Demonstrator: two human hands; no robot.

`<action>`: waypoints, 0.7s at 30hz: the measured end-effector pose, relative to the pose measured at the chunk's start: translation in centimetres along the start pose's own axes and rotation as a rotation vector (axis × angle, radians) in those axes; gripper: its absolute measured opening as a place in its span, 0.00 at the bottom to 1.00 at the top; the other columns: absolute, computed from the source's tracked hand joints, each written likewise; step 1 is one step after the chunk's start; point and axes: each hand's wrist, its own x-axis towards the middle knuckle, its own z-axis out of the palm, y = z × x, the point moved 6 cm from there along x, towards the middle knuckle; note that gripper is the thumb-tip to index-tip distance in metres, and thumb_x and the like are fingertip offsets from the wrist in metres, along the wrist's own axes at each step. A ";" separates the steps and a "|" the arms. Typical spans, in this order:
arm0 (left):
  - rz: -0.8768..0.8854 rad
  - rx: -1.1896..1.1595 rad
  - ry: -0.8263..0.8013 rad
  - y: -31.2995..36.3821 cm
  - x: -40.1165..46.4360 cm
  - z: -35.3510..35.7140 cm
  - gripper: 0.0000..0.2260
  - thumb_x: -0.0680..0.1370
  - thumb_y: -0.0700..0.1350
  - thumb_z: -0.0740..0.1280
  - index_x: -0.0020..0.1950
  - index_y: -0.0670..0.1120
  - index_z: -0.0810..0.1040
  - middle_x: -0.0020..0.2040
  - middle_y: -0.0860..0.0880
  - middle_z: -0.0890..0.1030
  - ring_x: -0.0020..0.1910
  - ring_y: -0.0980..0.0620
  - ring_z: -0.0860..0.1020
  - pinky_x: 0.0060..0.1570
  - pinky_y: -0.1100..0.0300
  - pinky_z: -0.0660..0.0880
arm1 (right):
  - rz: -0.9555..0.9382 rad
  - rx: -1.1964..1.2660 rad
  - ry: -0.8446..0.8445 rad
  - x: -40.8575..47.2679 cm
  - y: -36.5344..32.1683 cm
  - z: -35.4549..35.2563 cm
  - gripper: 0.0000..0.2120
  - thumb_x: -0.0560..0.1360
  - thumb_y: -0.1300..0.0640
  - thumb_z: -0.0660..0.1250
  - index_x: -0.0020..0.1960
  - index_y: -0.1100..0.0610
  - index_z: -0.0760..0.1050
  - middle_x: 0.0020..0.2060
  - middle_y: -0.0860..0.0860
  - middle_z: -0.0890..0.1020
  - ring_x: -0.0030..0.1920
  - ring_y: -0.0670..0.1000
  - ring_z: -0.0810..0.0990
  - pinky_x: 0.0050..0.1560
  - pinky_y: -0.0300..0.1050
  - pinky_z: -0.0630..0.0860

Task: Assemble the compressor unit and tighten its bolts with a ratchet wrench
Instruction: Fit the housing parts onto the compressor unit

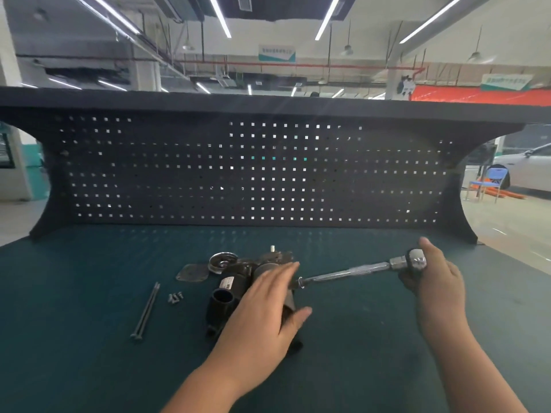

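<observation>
Pressing flat, fingers straight, the left hand [262, 305] steadies the black cylindrical compressor unit [238, 290] lying on the dark green worktop [89, 293] beneath it. The right hand [432, 275] grips the chrome ratchet wrench [357, 271] by its far end, the shaft reaching across to a bolt hidden just beyond the left fingertips. Should the socket sit crooked, I judge it could slip, rounding the bolt or rolling the unit. Two long thin bolts [146, 312] and small loose screws [175, 297] wait left of the holding hand.
</observation>
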 end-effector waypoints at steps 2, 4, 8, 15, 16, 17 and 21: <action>0.019 0.022 0.035 0.3 -0.1 -0.2 0.34 0.74 0.69 0.47 0.78 0.59 0.50 0.70 0.70 0.53 0.70 0.75 0.48 0.67 0.79 0.44 | 0.104 0.085 -0.022 0.0 -0.1 0.2 0.14 0.78 0.55 0.62 0.33 0.55 0.69 0.24 0.50 0.68 0.17 0.46 0.65 0.18 0.33 0.61; 0.033 0.025 0.103 0.5 -0.3 -0.9 0.30 0.76 0.70 0.47 0.74 0.58 0.63 0.64 0.66 0.65 0.63 0.70 0.64 0.61 0.73 0.64 | 0.193 0.118 -0.148 0.1 0.0 1.4 0.20 0.76 0.53 0.59 0.25 0.53 0.67 0.21 0.51 0.63 0.18 0.48 0.56 0.23 0.38 0.51; 0.095 0.151 0.304 0.6 -0.7 -2.4 0.18 0.78 0.63 0.55 0.55 0.54 0.78 0.41 0.59 0.75 0.38 0.61 0.72 0.33 0.64 0.73 | 0.243 0.058 -0.391 0.0 0.3 2.8 0.23 0.80 0.49 0.56 0.29 0.58 0.70 0.20 0.51 0.60 0.19 0.47 0.53 0.22 0.36 0.54; -0.156 -0.233 0.255 -2.8 -0.3 -2.4 0.05 0.79 0.55 0.63 0.47 0.58 0.78 0.33 0.65 0.75 0.32 0.63 0.71 0.32 0.67 0.64 | 0.324 0.248 -0.894 -2.2 -0.3 4.1 0.17 0.76 0.48 0.60 0.60 0.50 0.79 0.28 0.51 0.68 0.23 0.46 0.61 0.23 0.36 0.62; -0.170 -0.265 0.236 -3.1 -0.4 -2.5 0.04 0.79 0.52 0.64 0.46 0.58 0.78 0.32 0.65 0.75 0.32 0.63 0.72 0.33 0.68 0.65 | 0.373 0.280 -0.924 -2.5 -0.2 4.4 0.16 0.75 0.50 0.60 0.60 0.50 0.79 0.28 0.52 0.69 0.23 0.46 0.62 0.22 0.36 0.62; -0.178 -0.299 0.221 -3.4 -0.4 -2.6 0.05 0.79 0.50 0.65 0.46 0.58 0.78 0.33 0.64 0.76 0.34 0.63 0.72 0.35 0.69 0.66 | 0.417 0.315 -0.944 -2.9 -0.2 4.6 0.16 0.74 0.50 0.61 0.59 0.51 0.80 0.28 0.52 0.69 0.22 0.46 0.62 0.22 0.35 0.62; -0.205 -0.361 0.242 -4.5 -0.3 -3.4 0.05 0.79 0.47 0.66 0.46 0.56 0.80 0.40 0.61 0.79 0.41 0.62 0.75 0.41 0.71 0.67 | 0.554 0.479 -0.973 -4.4 0.2 5.9 0.15 0.71 0.53 0.64 0.55 0.53 0.82 0.28 0.53 0.70 0.22 0.46 0.64 0.19 0.36 0.61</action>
